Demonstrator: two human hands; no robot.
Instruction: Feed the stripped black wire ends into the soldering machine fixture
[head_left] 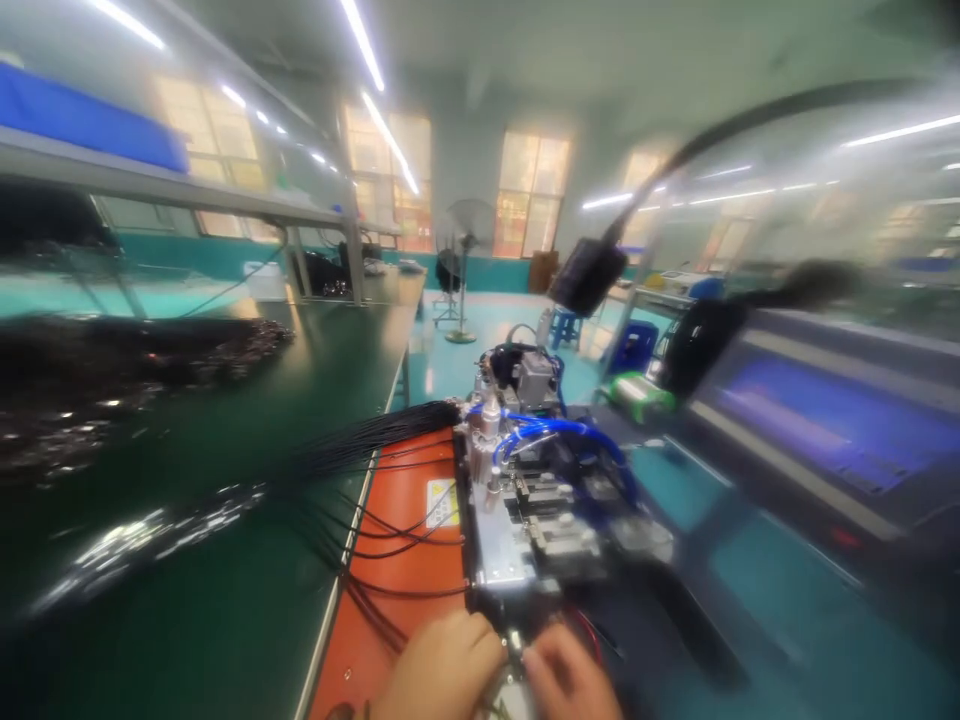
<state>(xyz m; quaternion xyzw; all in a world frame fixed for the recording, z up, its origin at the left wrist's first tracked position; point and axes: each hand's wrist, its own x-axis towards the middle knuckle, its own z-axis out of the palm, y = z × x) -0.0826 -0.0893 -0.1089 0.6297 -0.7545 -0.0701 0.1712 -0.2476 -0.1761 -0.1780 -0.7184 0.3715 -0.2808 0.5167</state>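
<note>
At the bottom of the head view, my left hand (pixel 446 668) is closed, its fingers curled at the near end of a metal machine (pixel 504 548). My right hand (pixel 568 672) is beside it, thumb and fingers pinched together. A small shiny metal part (pixel 514 643) shows between the two hands; whatever the fingers grip is hidden or too small to name. Thin black cables (pixel 409 540) run over the orange plate (pixel 420 470) towards the machine. Blue air tubes (pixel 555 428) arch over the machine's far side.
On the left, a dark green table (pixel 247 400) carries a long bundle of black cables (pixel 330 445) and a dark heap (pixel 97 390). A blurred screen unit (pixel 810 400) stands at right. Overhead, a dark lamp head (pixel 589 275) hangs on a curved arm. A fan (pixel 466 240) stands farther back.
</note>
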